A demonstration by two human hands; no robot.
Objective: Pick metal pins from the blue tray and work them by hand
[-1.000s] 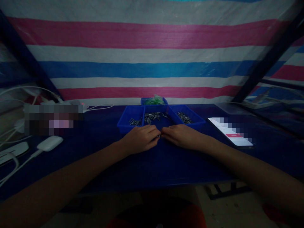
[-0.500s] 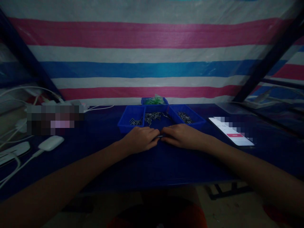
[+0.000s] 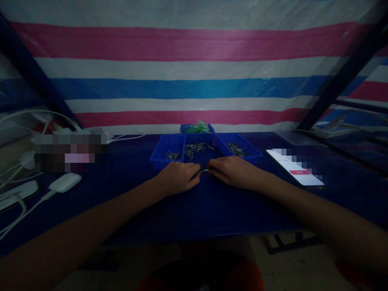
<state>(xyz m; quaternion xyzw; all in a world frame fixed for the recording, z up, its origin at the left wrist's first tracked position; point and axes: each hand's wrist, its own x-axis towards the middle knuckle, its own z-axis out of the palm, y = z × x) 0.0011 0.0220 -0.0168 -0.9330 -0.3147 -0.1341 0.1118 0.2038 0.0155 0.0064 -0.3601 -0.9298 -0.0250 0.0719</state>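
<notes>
A thin, shiny metal pin (image 3: 204,170) bridges the small gap between my two hands, its ends hidden in the fingers. My left hand (image 3: 180,177) is closed in a pinch on the pin's left end. At the other end my right hand (image 3: 228,170) is closed too, fingers bent around it. Just beyond the hands lies a loose pile of small metal pins (image 3: 195,149) on the blue table (image 3: 188,214). The left blue bin (image 3: 156,155) holds some pins, and the right blue bin (image 3: 253,150) holds more. Their exact kind is too small to tell.
Behind the pile stands a third blue bin (image 3: 182,130) with green items in clear plastic (image 3: 195,127). A lit phone (image 3: 291,165) lies to the right. White cables and a white charger (image 3: 65,182) occupy the left side. A striped sheet (image 3: 194,44) hangs at the back.
My hands have drawn slightly apart, the left going left and the right going right and a little up. More of the metal pin shows between them.
</notes>
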